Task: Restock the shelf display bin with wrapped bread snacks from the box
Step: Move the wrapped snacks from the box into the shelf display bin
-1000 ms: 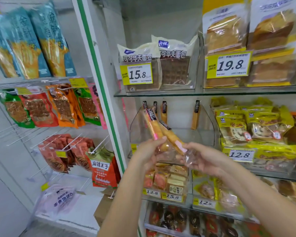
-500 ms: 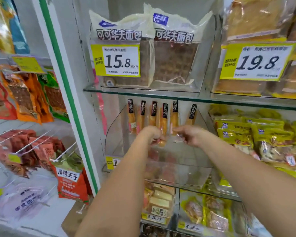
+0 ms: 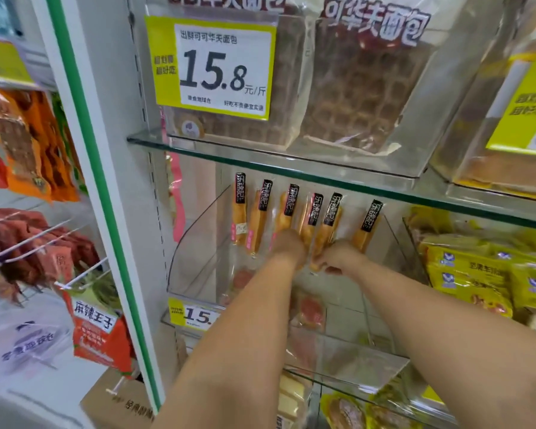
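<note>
Now, right hand (image 3: 342, 261) fingers pinching bread stick (image 3: 324, 236) in bin (image 3: 198, 249), left hand (image 3: 288, 246) fingers hidden

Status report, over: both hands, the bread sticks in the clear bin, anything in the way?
Left hand low among bread sticks, grip hidden. Right hand pinches fifth stick. Six upright in clear bin. Nothing in the way.

You are looking at a display bin (image 3: 198, 236) of clear, smooth hard plastic, sitting under a glass shelf (image 3: 198, 147) with a polished greenish edge. The bread snacks (image 3: 330, 221) are shining through glossy transparent film, the price tag (image 3: 223, 66) is showing as paper in a shiny sleeve, and the box (image 3: 106, 407) is showing matt brown cardboard.
</note>
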